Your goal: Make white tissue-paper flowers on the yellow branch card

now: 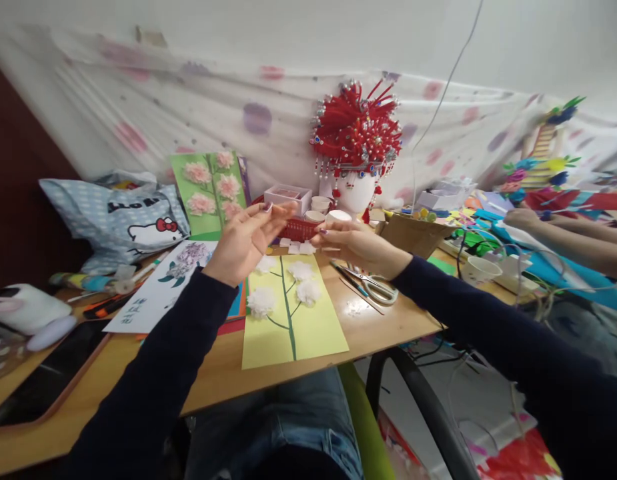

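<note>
Both my hands are raised over the far side of a wooden table (pixel 388 323), in dark blue sleeves. My left hand (pixel 248 237) shows its palm, fingers stretched out to the right, with nothing visible in it. My right hand (pixel 355 245) faces it, fingertips pinched together on something too small to make out. Below them lies a yellow card (pixel 308 333) with white paper flowers (pixel 262 300) on a green stem. Small white paper pieces (pixel 295 248) lie just beyond the card. Scissors (pixel 375 288) rest under my right wrist.
A red beaded headdress (pixel 355 130) on a white stand, a red basket (pixel 299 230), a green card with pink flowers (pixel 211 190), a Hello Kitty bag (pixel 131 223) and a paper cup (pixel 481 270) crowd the table. Another person's arm (pixel 563 233) reaches in at right.
</note>
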`<state>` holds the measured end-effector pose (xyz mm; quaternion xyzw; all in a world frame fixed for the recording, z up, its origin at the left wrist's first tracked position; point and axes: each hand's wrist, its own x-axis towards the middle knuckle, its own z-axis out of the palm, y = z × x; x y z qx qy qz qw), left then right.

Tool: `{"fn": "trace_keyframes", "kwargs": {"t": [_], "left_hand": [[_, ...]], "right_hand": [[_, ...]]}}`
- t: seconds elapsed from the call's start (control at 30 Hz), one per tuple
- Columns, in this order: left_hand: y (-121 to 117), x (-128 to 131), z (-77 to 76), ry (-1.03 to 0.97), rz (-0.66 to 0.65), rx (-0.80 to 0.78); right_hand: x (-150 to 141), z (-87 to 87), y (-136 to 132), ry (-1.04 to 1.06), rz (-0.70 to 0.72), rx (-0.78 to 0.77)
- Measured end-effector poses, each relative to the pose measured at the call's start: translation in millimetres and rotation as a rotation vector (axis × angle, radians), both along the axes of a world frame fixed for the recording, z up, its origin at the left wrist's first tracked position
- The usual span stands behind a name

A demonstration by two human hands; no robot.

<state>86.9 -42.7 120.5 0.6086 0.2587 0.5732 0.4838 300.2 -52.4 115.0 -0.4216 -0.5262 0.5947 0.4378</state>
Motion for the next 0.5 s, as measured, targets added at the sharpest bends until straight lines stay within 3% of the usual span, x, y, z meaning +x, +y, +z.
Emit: {"fn": "trace_keyframes", "kwargs": {"t": [0.13,0.27,0.37,0.5], "left_hand": [[-7.7,8.3,-10.8,-0.132,-0.131,-0.147],[-8.9,-5.4,-20.8,0.096,-0.010,-0.014],[-9.6,-17.7,-29.2,0.451,0.109,0.125],[-8.4,-19.5,-42.2,0.810,0.180,0.230]], "right_hand": [[-48.0,-21.4,-1.9,0.127,0.127,-0.201],[-56.1,-33.7,-5.5,0.023,0.429,-0.276],[-35.8,-28.6,-5.7,-0.222,0.389,-0.067],[2.0,1.5,-9.1,-0.584,0.241,0.317]]}}
